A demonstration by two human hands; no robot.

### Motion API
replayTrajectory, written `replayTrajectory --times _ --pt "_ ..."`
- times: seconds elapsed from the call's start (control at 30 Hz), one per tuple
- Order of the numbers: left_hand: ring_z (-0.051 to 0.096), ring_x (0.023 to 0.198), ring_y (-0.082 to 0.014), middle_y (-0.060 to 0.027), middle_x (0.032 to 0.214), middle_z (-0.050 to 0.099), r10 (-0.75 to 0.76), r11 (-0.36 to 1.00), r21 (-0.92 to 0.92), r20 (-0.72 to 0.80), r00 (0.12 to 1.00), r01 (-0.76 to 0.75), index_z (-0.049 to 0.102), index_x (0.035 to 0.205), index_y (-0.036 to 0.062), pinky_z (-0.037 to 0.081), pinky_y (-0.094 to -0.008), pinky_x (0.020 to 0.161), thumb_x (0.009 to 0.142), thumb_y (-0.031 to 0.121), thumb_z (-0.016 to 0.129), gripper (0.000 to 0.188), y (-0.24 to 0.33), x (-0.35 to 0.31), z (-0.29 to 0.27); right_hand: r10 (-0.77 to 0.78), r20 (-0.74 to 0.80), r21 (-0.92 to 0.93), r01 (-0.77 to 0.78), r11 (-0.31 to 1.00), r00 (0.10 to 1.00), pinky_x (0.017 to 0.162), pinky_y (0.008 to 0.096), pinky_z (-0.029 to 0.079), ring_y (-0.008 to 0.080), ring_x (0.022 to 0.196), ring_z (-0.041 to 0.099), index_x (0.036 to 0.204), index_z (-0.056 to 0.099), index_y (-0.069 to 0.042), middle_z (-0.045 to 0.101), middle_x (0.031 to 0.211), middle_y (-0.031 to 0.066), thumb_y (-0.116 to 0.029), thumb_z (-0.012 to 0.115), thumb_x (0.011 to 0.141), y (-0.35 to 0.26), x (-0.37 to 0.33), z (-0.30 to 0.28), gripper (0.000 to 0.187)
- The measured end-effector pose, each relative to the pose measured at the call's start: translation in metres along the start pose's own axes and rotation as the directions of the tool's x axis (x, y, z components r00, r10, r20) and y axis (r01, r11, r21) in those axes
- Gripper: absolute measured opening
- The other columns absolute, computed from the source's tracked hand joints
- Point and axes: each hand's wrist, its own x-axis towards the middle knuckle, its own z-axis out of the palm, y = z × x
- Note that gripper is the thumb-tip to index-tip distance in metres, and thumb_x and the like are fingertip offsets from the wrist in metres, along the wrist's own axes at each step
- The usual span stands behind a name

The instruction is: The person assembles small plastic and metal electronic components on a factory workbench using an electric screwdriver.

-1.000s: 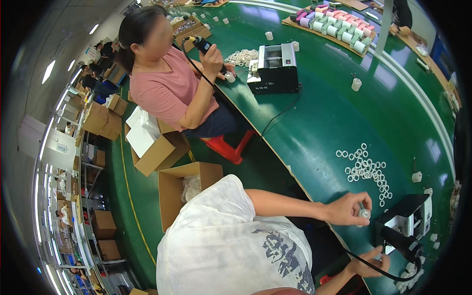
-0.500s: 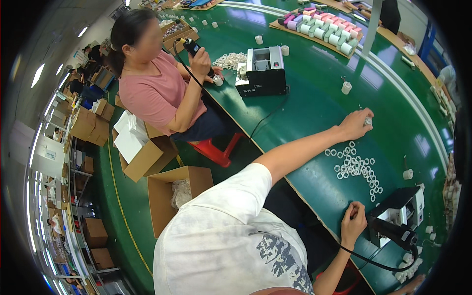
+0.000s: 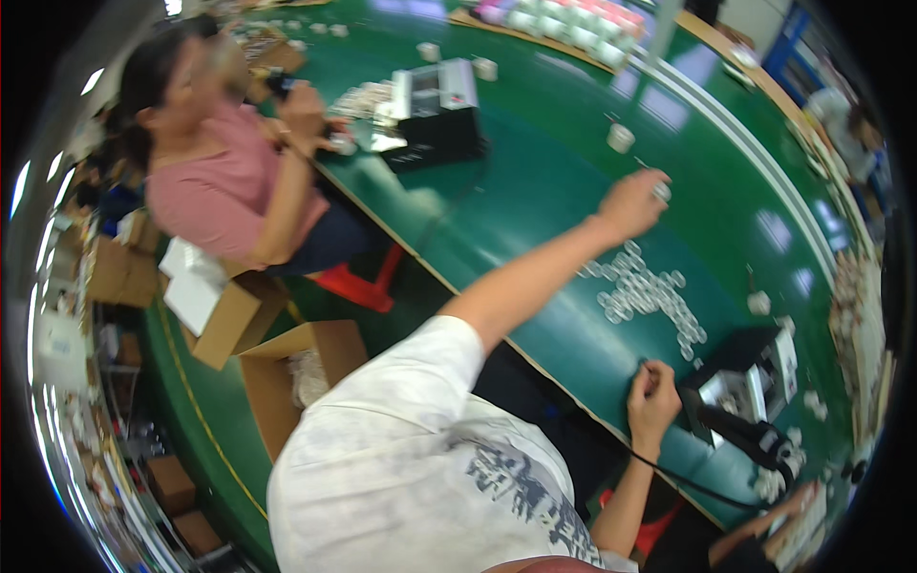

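Observation:
My left arm reaches across the green table, and my left hand [image 3: 633,205] is closed on a small white cylindrical part [image 3: 661,192], mostly hidden by the fingers. Just nearer than that hand lies a loose spread of white rings [image 3: 642,294]. Close to the table's near edge, my right hand [image 3: 654,405] is curled with fingertips together; whether something small is between them cannot be made out. Beside it on the right is a black corded handheld tool [image 3: 740,432], in front of a black and silver machine [image 3: 755,374]. Motion blurs the picture.
A co-worker in a pink shirt [image 3: 212,181] holds a dark tool at left, beside another black machine [image 3: 435,119]. White wired parts [image 3: 620,138] stand across the table. An open carton [image 3: 263,396] sits on the floor. Another person's arm [image 3: 764,520] shows at lower right.
The view has turned, so the whole scene sits further left and blurs. My hands stay almost the same relative to the rings and tool. More of the person at lower right shows.

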Motion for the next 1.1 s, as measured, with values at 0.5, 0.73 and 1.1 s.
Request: replayTrajectory --times 0.5,0.73,1.1 --pt "0.076 0.098 -0.0370 -0.0144 0.136 0.075 0.028 0.995 0.100 0.023 0.999 -0.030 0.067 0.147 0.0069 0.059 -0.0448 0.097 0.092 0.015 0.082 0.058 -0.016 -0.003 0.011 -0.011 0.012 0.001 0.011 1.000 1.000 0.053 0.0315 0.044 0.0153 0.052 0.054 0.101 0.072 -0.006 0.056 0.064 0.0035 -0.001 0.080 0.093 0.003 0.005 -0.003 0.012" --pt "0.074 0.088 -0.0322 -0.0117 0.136 0.073 0.012 0.995 0.101 0.005 1.000 -0.012 0.068 0.144 0.0092 0.059 -0.0432 0.094 0.092 0.018 0.083 0.054 -0.011 -0.005 0.007 0.007 0.018 0.012 -0.008 1.000 1.000 0.053 0.0310 0.044 0.0142 0.052 0.053 0.101 0.072 -0.006 0.055 0.064 0.0029 -0.001 0.080 0.093 0.000 0.005 -0.003 0.012" --pt "0.071 0.107 -0.0324 -0.0104 0.128 0.071 -0.021 0.996 0.087 0.037 0.999 0.018 0.067 0.136 0.0089 0.057 -0.0444 0.095 0.090 0.013 0.082 0.048 -0.008 -0.006 0.003 0.015 0.015 0.005 -0.015 1.000 1.000 0.053 0.0293 0.041 0.0121 0.052 0.049 0.101 0.072 -0.005 0.052 0.064 0.0021 0.000 0.079 0.095 0.001 0.006 -0.002 0.011"
